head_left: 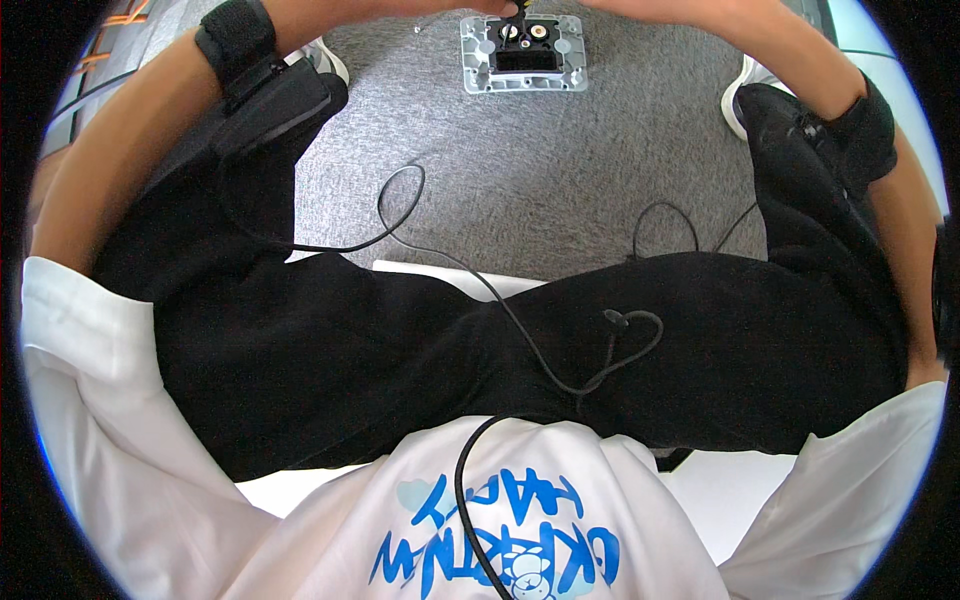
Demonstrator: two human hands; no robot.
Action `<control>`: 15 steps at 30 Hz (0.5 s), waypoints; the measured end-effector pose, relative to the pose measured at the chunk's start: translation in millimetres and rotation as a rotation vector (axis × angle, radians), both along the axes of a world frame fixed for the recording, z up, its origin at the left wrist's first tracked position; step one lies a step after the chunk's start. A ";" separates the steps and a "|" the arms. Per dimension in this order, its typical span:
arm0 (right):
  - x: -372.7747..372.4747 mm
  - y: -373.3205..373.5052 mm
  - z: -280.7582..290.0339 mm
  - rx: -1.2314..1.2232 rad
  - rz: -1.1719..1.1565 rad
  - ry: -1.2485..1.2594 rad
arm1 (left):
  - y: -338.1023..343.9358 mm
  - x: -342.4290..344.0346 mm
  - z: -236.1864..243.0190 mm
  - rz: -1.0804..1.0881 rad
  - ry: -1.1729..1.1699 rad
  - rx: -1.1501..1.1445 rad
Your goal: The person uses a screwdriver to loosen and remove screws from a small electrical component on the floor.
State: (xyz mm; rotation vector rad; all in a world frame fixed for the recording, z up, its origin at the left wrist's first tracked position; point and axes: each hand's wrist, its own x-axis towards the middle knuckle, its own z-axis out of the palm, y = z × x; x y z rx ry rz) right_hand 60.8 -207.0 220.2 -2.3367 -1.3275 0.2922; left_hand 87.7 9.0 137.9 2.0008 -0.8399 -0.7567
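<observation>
At the top middle, a grey plastic housing (475, 78) lies on the floor. Set in it is a black module (527, 62) with two round, light-coloured parts on its upper half. A slim dark piece with a bit of yellow (522, 10) stands over the module, its upper end cut off by the picture's edge; its kind is unclear. My left hand (492, 5) reaches this piece, fingertips closed against it. My right hand (612, 5) comes in from the other side, close to the same piece. Most of both hands lies beyond the top edge, and the right fingers are hidden.
A small light bit (417, 30) lies on the grey carpet (560, 180) left of the housing. A thin black cable (450, 252) loops over the carpet and my lap. My knees and white shoes (735, 110) flank the work area. Both wrists wear black straps (236, 40).
</observation>
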 end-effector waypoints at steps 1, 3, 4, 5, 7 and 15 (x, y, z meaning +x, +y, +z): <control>-2.4 0.3 -3.2 0.038 0.009 -0.023 | -1.4 -1.8 -0.6 0.005 -0.083 -0.015; -22.1 7.0 14.2 0.072 -0.274 -0.043 | -1.5 -1.2 -1.1 0.019 -0.162 -0.024; -26.0 7.3 23.1 0.080 -0.372 -0.049 | -5.8 2.8 2.6 -0.047 -0.116 0.052; -22.6 7.5 32.5 -0.071 -0.378 0.026 | -9.7 4.6 5.2 -0.113 -0.070 0.131; -19.6 5.1 29.8 -0.224 -0.388 0.100 | -21.9 -3.4 6.2 -0.050 -0.118 0.079; 0.6 -1.4 -3.2 -0.153 0.028 -0.117 | -3.0 6.5 -19.3 -0.029 0.003 -0.125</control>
